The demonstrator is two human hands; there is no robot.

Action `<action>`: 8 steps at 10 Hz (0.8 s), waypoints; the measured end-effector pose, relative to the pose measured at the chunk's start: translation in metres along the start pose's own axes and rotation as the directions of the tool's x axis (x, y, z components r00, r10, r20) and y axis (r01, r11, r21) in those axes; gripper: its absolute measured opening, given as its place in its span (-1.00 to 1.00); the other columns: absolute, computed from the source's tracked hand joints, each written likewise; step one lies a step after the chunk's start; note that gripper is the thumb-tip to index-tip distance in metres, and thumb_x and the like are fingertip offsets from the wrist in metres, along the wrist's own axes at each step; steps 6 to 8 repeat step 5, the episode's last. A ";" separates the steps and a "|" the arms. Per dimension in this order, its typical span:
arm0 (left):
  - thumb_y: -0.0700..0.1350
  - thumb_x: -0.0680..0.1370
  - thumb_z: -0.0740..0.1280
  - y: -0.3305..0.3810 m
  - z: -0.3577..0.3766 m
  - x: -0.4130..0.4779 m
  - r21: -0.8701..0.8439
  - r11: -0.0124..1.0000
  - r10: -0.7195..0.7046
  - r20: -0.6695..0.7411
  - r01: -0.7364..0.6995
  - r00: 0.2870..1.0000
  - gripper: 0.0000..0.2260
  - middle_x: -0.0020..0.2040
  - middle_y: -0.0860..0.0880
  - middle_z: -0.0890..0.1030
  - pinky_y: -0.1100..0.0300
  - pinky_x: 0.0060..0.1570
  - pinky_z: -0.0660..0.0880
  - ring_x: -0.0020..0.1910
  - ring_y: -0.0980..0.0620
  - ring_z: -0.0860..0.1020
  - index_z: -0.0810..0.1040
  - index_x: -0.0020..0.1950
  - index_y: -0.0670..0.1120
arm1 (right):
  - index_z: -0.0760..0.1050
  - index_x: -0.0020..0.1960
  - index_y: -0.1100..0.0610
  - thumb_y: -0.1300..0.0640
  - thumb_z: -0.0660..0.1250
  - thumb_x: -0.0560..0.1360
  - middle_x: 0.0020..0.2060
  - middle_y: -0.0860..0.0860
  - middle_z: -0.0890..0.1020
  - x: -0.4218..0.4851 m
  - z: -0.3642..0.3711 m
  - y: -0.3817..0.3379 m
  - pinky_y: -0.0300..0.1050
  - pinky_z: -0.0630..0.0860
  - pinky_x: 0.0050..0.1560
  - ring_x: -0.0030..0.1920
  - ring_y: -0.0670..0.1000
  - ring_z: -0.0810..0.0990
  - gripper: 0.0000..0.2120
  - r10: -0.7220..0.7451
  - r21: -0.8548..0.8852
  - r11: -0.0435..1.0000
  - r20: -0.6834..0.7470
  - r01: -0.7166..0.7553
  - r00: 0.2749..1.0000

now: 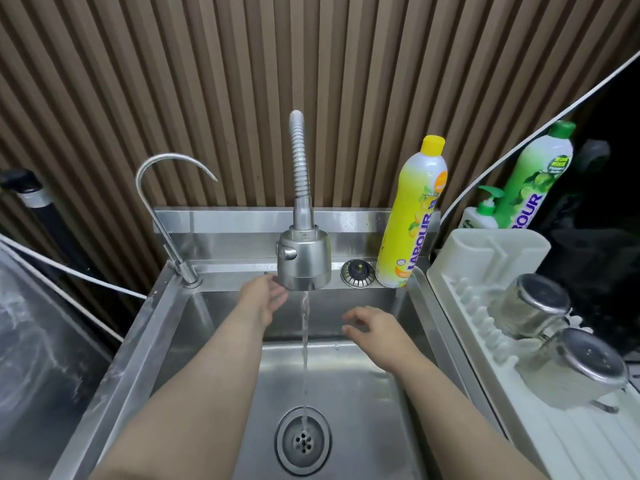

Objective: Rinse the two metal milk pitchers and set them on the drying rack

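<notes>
Two metal milk pitchers: far one [531, 306], near one [585, 370], both upturned side by side on white drying rack [460, 292], right of steel sink [346, 375]. Left hand [265, 299]: open, empty, fingertips under faucet head [304, 261]. Right hand [375, 325]: open, empty, beside water stream [304, 341].
</notes>
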State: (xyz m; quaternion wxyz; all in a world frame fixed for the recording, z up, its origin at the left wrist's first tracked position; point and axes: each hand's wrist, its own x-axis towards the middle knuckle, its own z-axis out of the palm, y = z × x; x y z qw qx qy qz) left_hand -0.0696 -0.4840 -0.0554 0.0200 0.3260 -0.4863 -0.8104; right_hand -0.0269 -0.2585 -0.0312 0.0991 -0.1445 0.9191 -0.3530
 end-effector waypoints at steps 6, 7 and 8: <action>-0.07 0.51 0.31 0.028 0.007 -0.066 0.567 0.785 0.166 0.193 -0.248 0.967 -0.92 -0.01 0.09 0.57 0.10 0.10 0.36 0.09 -0.01 0.48 0.51 -0.01 0.05 | 0.55 0.15 0.15 0.12 0.31 0.50 0.12 0.11 0.58 -0.002 -0.003 -0.016 -0.15 0.43 0.11 0.10 0.07 0.54 -0.75 0.014 0.053 0.998 -0.014 -0.013 1.000; -0.07 0.51 0.31 0.028 0.007 -0.066 0.567 0.785 0.166 0.193 -0.248 0.967 -0.92 -0.01 0.09 0.57 0.10 0.10 0.36 0.09 -0.01 0.48 0.51 -0.01 0.05 | 0.55 0.15 0.15 0.12 0.31 0.50 0.12 0.11 0.58 -0.002 -0.003 -0.016 -0.15 0.43 0.11 0.10 0.07 0.54 -0.75 0.014 0.053 0.998 -0.014 -0.013 1.000; -0.07 0.51 0.31 0.028 0.007 -0.066 0.567 0.785 0.166 0.193 -0.248 0.967 -0.92 -0.01 0.09 0.57 0.10 0.10 0.36 0.09 -0.01 0.48 0.51 -0.01 0.05 | 0.55 0.15 0.15 0.12 0.31 0.50 0.12 0.11 0.58 -0.002 -0.003 -0.016 -0.15 0.43 0.11 0.10 0.07 0.54 -0.75 0.014 0.053 0.998 -0.014 -0.013 1.000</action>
